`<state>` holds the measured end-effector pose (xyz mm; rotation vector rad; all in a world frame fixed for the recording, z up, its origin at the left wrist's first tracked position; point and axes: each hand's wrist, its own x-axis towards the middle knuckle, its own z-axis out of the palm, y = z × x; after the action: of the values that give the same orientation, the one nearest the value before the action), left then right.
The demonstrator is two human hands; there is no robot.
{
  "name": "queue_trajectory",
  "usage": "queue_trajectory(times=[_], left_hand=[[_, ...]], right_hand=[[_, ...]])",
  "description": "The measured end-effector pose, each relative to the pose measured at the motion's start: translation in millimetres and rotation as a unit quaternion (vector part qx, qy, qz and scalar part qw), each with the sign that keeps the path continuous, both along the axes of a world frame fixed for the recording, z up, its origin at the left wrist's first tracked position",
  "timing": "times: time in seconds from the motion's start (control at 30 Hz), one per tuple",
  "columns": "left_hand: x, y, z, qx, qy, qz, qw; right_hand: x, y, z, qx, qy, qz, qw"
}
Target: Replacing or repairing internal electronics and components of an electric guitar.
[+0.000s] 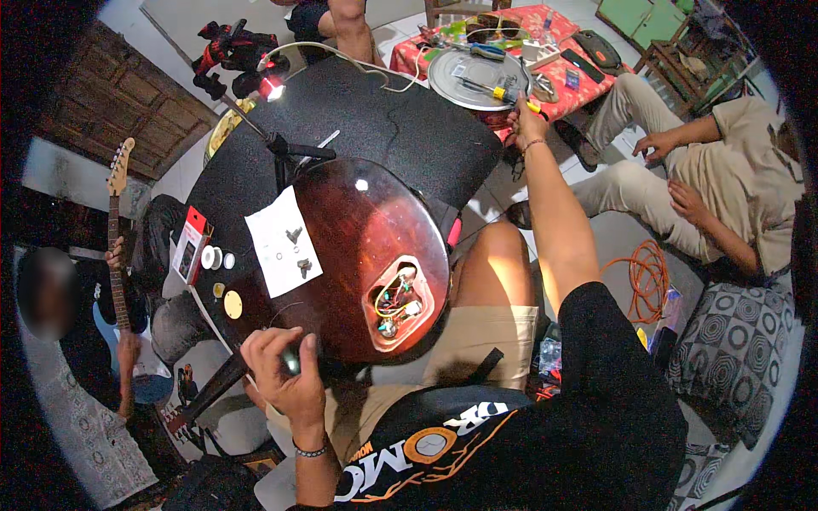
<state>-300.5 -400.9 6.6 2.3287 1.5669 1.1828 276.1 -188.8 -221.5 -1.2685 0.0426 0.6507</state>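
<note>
A glossy dark-red guitar body [366, 213] lies face down across my lap and the black tabletop, its control cavity [396, 307] open on wires and pots. My left hand [281, 375] rests at its lower-left edge, fingers apart and slightly curled. On the body are a white paper [268, 238] with small dark parts, a round cream cover [233, 304] and white spools [213, 257]. My right arm stretches to the upper right, where my right hand [527, 123] grips a yellow-and-black handled tool [509, 95] over a metal tray [452, 64].
A red patterned table [579, 89] holds assorted tools. A lamp on an arm [271, 85] lights the black tabletop [426, 145]. A seated person [724, 162] is at the right, another holds a blue guitar [145, 375] at left, and legs [345, 25] show behind. An orange cable [648, 281] lies coiled.
</note>
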Motion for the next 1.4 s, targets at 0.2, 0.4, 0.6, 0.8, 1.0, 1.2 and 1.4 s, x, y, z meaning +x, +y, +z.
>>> queue_trajectory(times=[0.2, 0.4, 0.6, 0.8, 1.0, 1.2, 1.4], left_hand=[[12.4, 0.4, -4.1, -0.004, -0.006, -0.030, 1.000], [38.9, 2.8, -4.3, -0.017, -0.015, -0.079, 0.997], [69.4, 9.1, -25.2, -0.025, 0.019, -0.135, 0.990], [81.4, 21.0, -43.7, -0.028, 0.122, -0.126, 0.984], [92.8, 20.0, -45.3, -0.043, 0.157, -0.120, 0.979], [95.7, 25.0, -50.2, -0.036, 0.158, -0.134, 0.978], [89.2, 21.0, -56.8, -0.031, 0.087, -0.128, 0.988]], right_hand=[[4.1, -5.7, -15.8, 0.040, -0.049, 0.135, 0.989], [12.1, -18.3, -2.8, 0.015, -0.063, 0.169, 0.983], [-16.3, -65.8, 26.0, -0.137, -0.256, 0.156, 0.944], [-190.7, -157.4, 130.1, 0.020, -0.523, 0.294, 0.800], [-254.3, -183.3, 165.3, 0.135, -0.652, 0.457, 0.590], [-252.8, -185.4, 162.4, 0.137, -0.632, 0.482, 0.591], [-263.3, -186.2, 167.8, 0.122, -0.681, 0.484, 0.536]])
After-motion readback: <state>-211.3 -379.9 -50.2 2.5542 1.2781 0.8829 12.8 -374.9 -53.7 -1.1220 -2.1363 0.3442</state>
